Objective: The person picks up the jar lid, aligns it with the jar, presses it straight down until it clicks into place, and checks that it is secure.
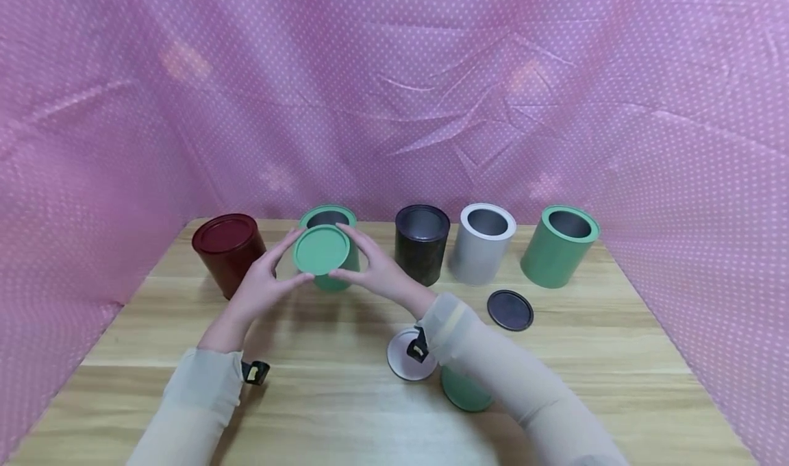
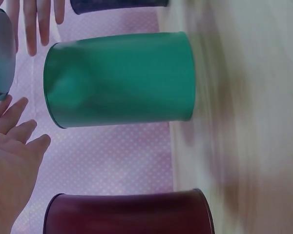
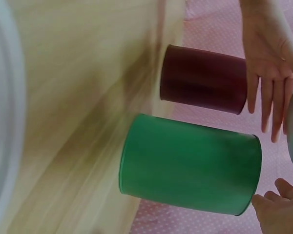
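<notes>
A round green lid [image 1: 321, 249] is held up between both hands, tilted so its flat face shows in the head view. My left hand [image 1: 259, 284] grips its left edge with thumb and fingertips. On the opposite edge, my right hand [image 1: 379, 272] holds it the same way. Just behind the lid stands an open green can [image 1: 353, 257], partly hidden by it in the head view. Both wrist views show the lid's edge, with the green can [image 2: 119, 80] upright on the table and apart from the lid.
A dark red can [image 1: 224, 236] with its lid on stands left. Open black [image 1: 422, 247], white [image 1: 477, 260] and green [image 1: 555, 260] cans stand right. Black [image 1: 510, 310], white [image 1: 403, 364] and green [image 1: 465, 390] lids lie on the wooden table [image 1: 333, 411]. Pink dotted cloth [image 1: 394, 96] surrounds it.
</notes>
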The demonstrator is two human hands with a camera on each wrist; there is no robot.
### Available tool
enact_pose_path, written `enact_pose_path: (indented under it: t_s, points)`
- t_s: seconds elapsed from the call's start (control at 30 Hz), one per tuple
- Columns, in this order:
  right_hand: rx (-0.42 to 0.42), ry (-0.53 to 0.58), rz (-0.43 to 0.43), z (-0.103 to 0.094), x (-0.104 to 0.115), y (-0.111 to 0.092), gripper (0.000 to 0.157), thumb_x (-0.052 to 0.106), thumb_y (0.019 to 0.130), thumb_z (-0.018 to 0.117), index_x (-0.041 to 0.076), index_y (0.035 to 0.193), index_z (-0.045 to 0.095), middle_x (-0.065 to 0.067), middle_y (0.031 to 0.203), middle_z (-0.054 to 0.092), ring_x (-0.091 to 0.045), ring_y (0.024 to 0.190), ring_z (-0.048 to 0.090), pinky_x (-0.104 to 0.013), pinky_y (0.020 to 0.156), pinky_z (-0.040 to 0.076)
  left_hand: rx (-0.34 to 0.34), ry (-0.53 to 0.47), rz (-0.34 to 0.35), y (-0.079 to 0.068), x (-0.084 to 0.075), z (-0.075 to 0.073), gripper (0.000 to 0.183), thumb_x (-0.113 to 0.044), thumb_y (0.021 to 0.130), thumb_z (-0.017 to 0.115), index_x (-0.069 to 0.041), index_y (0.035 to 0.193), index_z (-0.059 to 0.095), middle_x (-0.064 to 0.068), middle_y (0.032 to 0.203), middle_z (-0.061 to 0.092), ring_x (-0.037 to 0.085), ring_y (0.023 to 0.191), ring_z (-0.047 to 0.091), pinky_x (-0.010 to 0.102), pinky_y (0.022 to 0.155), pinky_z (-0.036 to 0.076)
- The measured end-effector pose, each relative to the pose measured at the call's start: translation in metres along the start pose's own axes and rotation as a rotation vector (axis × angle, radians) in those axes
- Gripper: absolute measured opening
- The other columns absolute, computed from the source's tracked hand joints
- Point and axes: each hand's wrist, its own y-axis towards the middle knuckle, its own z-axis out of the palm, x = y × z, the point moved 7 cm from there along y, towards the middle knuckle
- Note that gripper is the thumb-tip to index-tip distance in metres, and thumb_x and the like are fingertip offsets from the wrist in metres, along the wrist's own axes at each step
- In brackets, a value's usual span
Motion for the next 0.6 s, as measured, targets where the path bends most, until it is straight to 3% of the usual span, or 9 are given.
enact_pose_path:
  t_s: [0.13,0.4,0.6]
  points:
    - [-0.018,0.019,0.023,-0.005,-0.003,0.005,0.081,0.027,0.086,0.074,0.021,0.153,0.029,-0.011,0.155,0.034,-0.028,0.144,0.03,-0.052,0.115,0.029,-0.024,-0.005,-0.023,0.008,0.002,-0.001,0.074,-0.023,0.086,0.074,-0.021,0.15,0.038,0.01,0.16,0.024,0.03,0.149,0.018,0.055,0.119,0.018]
    - [-0.011,0.062,0.094,-0.012,-0.012,0.018,0.08,0.035,0.089,0.07,0.03,0.154,0.024,-0.004,0.162,0.02,-0.025,0.15,0.016,-0.059,0.115,0.022,-0.062,-0.028,-0.047,0.025,0.006,-0.002,0.073,-0.03,0.089,0.07,-0.025,0.152,0.034,0.007,0.16,0.021,0.025,0.15,0.014,0.05,0.12,0.017]
    - [-0.005,0.059,0.144,-0.016,-0.021,0.031,0.082,0.042,0.088,0.069,0.031,0.155,0.022,-0.003,0.163,0.016,-0.025,0.15,0.014,-0.062,0.114,0.02,-0.012,-0.024,-0.068,0.04,0.013,-0.005,0.073,-0.034,0.09,0.068,-0.028,0.153,0.03,0.007,0.162,0.016,0.023,0.15,0.01,0.05,0.12,0.015]
